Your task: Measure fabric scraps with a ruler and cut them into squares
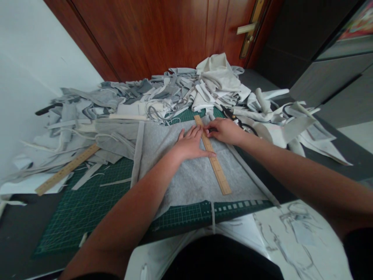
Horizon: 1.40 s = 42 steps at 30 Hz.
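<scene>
A grey fabric piece (186, 177) lies flat on a green cutting mat (87, 206). A wooden ruler (217, 169) runs lengthwise across the fabric. My left hand (189, 146) lies flat with fingers stretched out, pressing the ruler and fabric down near the ruler's far half. My right hand (225, 131) rests beside the ruler's far end with fingers pinched together; what they hold is hidden.
A heap of grey and white fabric scraps (163, 97) covers the back of the table. Black scissors (237, 118) lie just beyond my right hand. A second wooden ruler (67, 169) lies at the left. A wooden door (163, 35) stands behind.
</scene>
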### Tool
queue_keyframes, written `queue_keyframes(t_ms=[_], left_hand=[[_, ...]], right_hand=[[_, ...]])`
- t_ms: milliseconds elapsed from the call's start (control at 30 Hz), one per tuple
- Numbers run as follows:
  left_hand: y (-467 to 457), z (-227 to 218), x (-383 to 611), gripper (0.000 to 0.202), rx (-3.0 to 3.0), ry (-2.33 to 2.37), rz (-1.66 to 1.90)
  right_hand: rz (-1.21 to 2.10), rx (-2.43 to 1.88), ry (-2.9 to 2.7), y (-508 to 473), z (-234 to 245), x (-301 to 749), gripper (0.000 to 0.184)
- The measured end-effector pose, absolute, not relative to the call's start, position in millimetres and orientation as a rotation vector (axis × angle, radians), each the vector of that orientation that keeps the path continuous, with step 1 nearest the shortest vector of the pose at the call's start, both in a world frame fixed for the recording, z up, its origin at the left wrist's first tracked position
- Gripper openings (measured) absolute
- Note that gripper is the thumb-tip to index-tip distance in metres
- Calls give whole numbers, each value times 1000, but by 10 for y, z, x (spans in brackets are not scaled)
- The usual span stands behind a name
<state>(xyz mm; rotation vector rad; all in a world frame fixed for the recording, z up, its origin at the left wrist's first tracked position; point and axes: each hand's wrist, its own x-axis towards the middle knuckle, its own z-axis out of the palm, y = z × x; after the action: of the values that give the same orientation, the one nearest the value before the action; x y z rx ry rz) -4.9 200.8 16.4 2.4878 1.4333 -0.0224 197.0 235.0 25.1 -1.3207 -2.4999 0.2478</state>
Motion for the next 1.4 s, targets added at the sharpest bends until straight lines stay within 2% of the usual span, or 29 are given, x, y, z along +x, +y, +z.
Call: queue_keyframes(t_ms=[300, 667, 800, 1133, 1400], left_hand=[[2017, 172, -43, 119, 2479, 1449, -55], [2044, 171, -11, 126, 2454, 1481, -70], [2049, 174, 3, 130, 2447, 1484, -71], [2052, 192, 14, 117, 2467, 1505, -102], [2038, 204, 27, 123, 2454, 1498, -50]], right_hand=[[314, -1265, -2509, 2036, 275, 2040, 25], [379, -1203, -2483, 1709, 226, 2162, 28], [407, -1155, -2488, 1572, 209, 2212, 22], [508, -1119, -2448, 1121, 249, 2287, 22], [545, -1087, -2433, 857, 246, 2334, 21]])
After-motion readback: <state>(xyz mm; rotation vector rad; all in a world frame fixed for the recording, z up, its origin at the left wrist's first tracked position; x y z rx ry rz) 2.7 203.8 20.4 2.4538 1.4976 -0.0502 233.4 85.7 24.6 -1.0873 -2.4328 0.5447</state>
